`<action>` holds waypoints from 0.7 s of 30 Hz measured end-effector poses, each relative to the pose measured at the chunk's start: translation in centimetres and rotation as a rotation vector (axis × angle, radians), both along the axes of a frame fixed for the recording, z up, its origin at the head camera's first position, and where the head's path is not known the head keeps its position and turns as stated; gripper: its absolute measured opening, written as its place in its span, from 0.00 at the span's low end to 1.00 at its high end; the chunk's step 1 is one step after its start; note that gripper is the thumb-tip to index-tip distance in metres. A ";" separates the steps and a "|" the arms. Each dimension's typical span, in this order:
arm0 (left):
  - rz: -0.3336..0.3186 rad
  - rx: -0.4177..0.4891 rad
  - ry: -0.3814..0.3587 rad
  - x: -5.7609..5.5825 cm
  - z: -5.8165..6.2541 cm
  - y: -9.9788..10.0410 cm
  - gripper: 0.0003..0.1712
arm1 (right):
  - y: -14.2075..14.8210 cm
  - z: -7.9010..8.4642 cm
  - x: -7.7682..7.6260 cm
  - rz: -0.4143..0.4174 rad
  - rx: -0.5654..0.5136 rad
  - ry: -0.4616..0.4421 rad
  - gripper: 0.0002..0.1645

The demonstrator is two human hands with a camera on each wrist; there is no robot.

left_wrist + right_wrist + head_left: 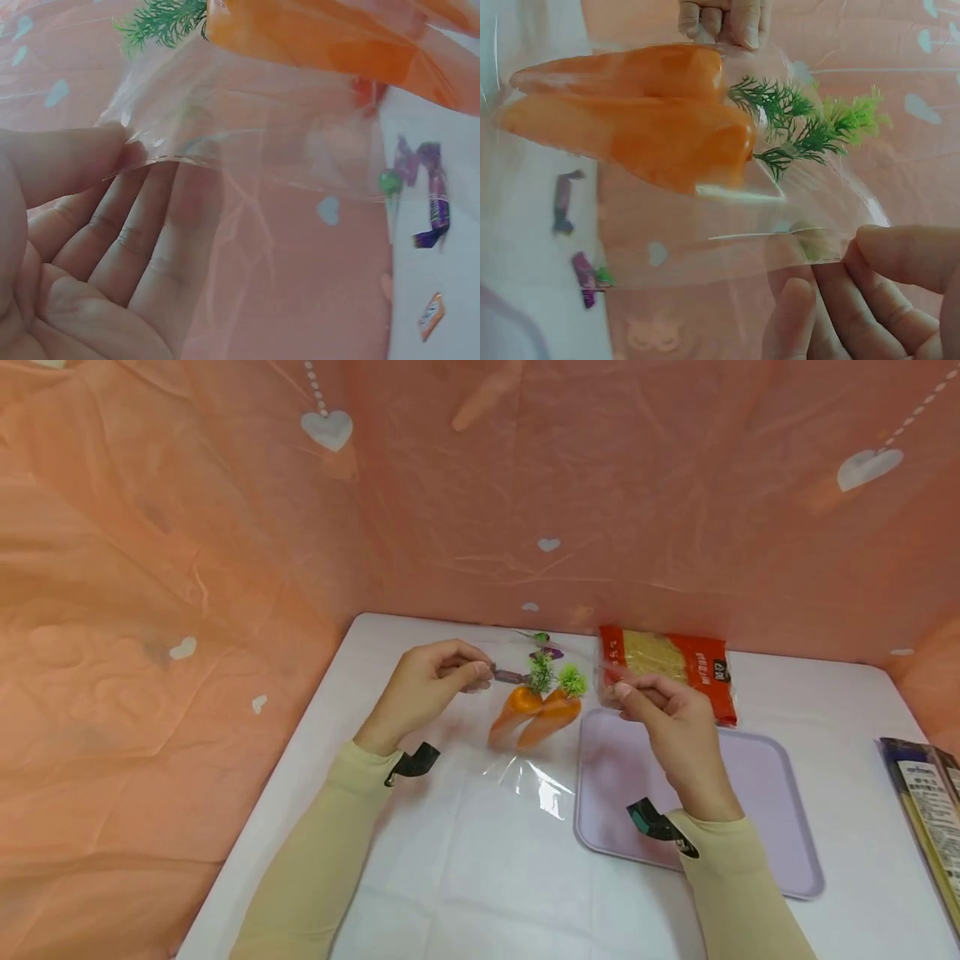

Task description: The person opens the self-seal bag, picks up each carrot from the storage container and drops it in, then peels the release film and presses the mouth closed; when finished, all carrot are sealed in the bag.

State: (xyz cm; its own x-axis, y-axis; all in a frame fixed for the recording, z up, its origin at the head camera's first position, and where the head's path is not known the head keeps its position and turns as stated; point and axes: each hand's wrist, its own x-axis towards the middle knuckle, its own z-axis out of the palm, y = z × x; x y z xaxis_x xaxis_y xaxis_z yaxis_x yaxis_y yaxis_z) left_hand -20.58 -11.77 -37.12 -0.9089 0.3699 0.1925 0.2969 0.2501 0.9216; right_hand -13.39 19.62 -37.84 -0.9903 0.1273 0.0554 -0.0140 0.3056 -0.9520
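Note:
A clear plastic bag (pixel 551 797) hangs between my two hands over the white table, with two orange carrots (pixel 682 142) inside it, their green leafy tops toward the bag's upper edge. At one corner of that edge, my left hand (pixel 438 681) pinches the film between thumb and fingers; the left wrist view shows the thin rim (pixel 176 159) in this grip. The opposite side is pinched by my right hand (pixel 671 722), thumb against forefinger. Through the film the carrots look slightly hazy.
A pale purple tray (pixel 611 802) lies under my right forearm. Behind it is a red-and-yellow packet (pixel 701 664). Small wrapped candies (pixel 439 199) and a green lollipop (pixel 542 637) lie behind the bag. Another packet (pixel 926 802) sits at the right edge. Orange cloth hangs around the table.

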 end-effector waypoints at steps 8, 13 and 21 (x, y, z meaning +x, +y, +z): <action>0.052 -0.038 0.117 1.9 2.6 -0.7 0.08 | -0.3 1.4 0.7 -0.005 -0.012 0.155 0.16; 0.058 -0.003 0.111 3.2 4.4 -0.8 0.09 | -0.4 2.4 1.1 0.017 -0.046 0.258 0.13; 0.052 0.088 0.144 3.7 5.2 -1.0 0.08 | -0.3 3.8 1.2 0.005 0.012 0.336 0.10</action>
